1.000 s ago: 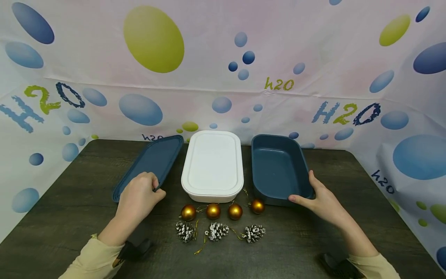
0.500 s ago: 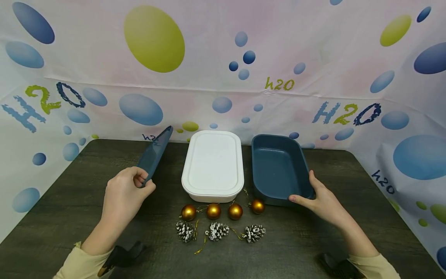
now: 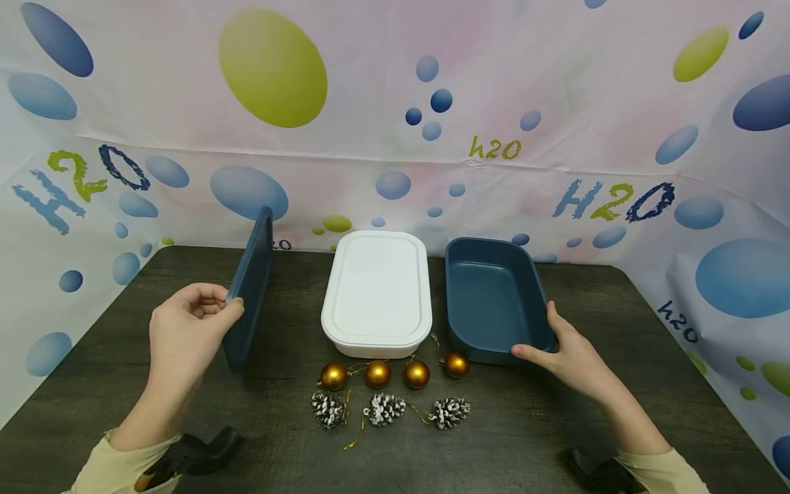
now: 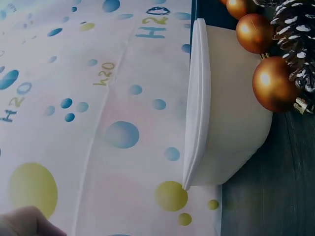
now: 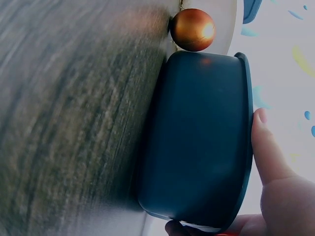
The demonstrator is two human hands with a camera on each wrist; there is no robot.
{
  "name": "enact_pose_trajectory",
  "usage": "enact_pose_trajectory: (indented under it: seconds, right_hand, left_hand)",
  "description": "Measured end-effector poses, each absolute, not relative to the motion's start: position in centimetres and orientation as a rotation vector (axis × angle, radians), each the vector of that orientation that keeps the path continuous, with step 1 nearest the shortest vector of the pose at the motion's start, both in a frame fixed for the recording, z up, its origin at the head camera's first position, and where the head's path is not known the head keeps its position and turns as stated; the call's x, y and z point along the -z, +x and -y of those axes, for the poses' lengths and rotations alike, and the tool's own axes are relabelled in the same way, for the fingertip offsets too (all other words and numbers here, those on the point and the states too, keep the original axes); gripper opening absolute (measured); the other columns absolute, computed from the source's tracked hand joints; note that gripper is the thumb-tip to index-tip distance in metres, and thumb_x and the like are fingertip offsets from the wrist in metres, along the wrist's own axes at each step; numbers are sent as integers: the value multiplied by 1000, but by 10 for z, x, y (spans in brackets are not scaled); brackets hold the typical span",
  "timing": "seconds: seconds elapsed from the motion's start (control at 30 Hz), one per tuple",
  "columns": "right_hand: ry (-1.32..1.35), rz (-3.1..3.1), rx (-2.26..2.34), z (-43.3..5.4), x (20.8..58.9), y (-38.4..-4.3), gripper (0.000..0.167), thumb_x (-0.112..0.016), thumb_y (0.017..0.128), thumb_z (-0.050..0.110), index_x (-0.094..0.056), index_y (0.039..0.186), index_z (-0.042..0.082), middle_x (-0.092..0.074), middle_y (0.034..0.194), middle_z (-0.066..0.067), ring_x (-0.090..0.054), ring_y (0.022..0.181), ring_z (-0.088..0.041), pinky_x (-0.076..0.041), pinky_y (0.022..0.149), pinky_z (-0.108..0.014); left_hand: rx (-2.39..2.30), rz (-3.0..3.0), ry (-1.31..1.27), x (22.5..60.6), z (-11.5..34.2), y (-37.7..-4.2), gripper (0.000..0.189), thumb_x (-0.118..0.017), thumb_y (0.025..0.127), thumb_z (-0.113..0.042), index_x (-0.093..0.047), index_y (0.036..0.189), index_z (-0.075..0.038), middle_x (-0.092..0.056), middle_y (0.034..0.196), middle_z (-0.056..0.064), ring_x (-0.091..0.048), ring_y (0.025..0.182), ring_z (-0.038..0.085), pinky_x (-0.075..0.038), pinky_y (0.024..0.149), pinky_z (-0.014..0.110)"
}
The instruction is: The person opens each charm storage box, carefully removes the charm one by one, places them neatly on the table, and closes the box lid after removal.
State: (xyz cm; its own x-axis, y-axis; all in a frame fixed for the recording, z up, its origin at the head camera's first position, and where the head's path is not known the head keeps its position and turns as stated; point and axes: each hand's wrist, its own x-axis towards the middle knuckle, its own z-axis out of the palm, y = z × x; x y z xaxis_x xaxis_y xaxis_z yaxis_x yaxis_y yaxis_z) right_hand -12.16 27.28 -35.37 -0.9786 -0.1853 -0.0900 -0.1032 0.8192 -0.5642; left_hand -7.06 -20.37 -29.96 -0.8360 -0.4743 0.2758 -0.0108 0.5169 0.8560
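Note:
My left hand pinches the near edge of a dark blue lid, which is tipped up almost on edge at the left side of the table. Only a thumb of that hand shows in the left wrist view, where the lid is out of sight. On the right, my right hand holds the near right corner of a dark blue open container. Its thumb lies on the rim in the right wrist view; the other fingers are mostly hidden. The container's inside shows nothing in it.
Between them stands a white container with its lid on. In front of it lie several gold ball ornaments in a row, then three frosted pine cones with gold strings. A patterned cloth hangs behind the dark wooden table.
The left hand has moved left with the blue lid, tilting it from a low slant to nearly upright. My right hand and the blue container have stayed where they were.

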Motion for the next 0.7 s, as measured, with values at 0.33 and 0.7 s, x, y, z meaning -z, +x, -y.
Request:
enact_pose_trajectory:
  seconds: [0.33,0.7]
  right_hand:
    - [-229,-2871,863,-273,355,-122,113,-68,85,49,8,147,-6,-8,147,-41,-18,130,-59,-27,95,-70]
    - [-217,-2859,885,-272,353,-121,114,-68,84,51,9,148,-5,-7,148,-40,-17,131,-59,-26,96,-70]
  left_hand:
    - [1627,1976,425,308,212,-80,11,-72,81,0,-62,84,-2,-58,70,-2,-57,64,6,-46,56,14]
    - [1930,1739,418,312,218,-83,11,-70,82,4,-61,81,-1,-53,71,4,-51,64,11,-45,56,16]
